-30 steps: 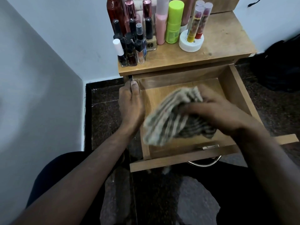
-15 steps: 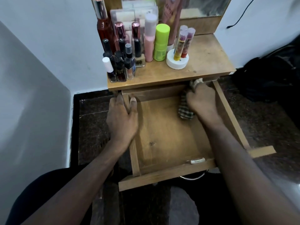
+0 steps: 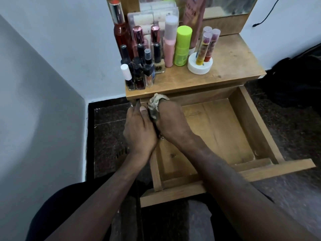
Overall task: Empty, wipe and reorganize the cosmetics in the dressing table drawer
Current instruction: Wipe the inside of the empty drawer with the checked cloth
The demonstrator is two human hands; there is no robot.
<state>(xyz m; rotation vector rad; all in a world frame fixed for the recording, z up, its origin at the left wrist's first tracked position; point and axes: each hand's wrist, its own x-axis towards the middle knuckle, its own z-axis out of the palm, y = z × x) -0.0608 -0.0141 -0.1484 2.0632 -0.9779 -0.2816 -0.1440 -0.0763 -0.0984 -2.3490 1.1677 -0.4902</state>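
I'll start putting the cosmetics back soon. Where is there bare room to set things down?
The drawer floor is bare from the right hand across to its right wall. The tabletop is free right of the white round holder. Its left half is crowded with bottles; the drawer's back-left corner holds both hands and the cloth.

light: soft, even, kinda dim indoors | shadows: faint | blur: forearms and lower edge smeared | edges: wide-angle bending on walls
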